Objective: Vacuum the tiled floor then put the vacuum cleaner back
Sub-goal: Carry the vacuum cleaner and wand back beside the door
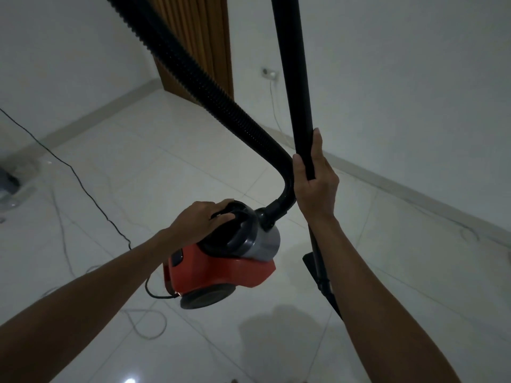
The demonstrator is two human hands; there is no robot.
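On the tiled floor [193, 150], near the wall corner: vacuum [221, 261], red, lifted. Left hand [201, 219], fingers clasping its top handle. Right hand [315, 183], fingers wrapped round the tube [296, 78], beside the hose [221, 95]. Cord [69, 170] left of vacuum; open tiles all round.

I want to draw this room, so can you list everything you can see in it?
vacuum cleaner: one, red with grey and black top, middle, above the floor
hose: one, black, ribbed, from the vacuum up to top left
tube: one, black, upright, right of centre
power cord: one, black, across the floor on the left
floor: white tiles
walls: white
wooden panel: one, brown, far corner
wall socket: one, white, on far wall
left hand: grip on the vacuum's top
right hand: grip round the tube
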